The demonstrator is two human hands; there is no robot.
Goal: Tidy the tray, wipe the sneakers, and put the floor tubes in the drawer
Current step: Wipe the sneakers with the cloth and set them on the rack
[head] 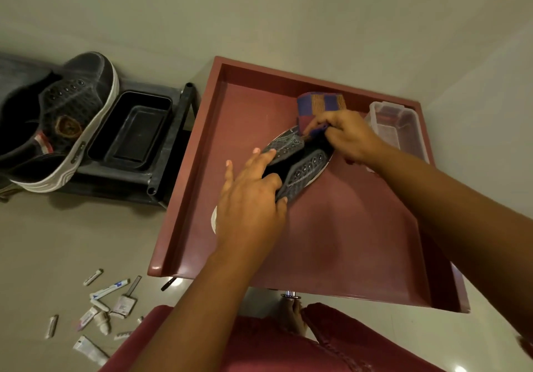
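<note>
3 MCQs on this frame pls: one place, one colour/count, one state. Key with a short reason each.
1. Where does the dark mesh sneaker being wiped lie?
A. in the maroon tray
B. on the grey rack
C. on the floor by the tubes

2. What colours is the cloth?
A. plain white
B. blue, orange and red blocks
C. green stripes

3. What is the right hand doing?
A. hanging idle
B. lifting the clear box
C. gripping the cloth against the sneaker

Key: 1 A, the sneaker rests on the maroon tray's floor under the left hand. 2 B, the cloth shows blue, orange and red patches. 3 C, its fingers curl round the cloth at the sneaker's toe end.
</note>
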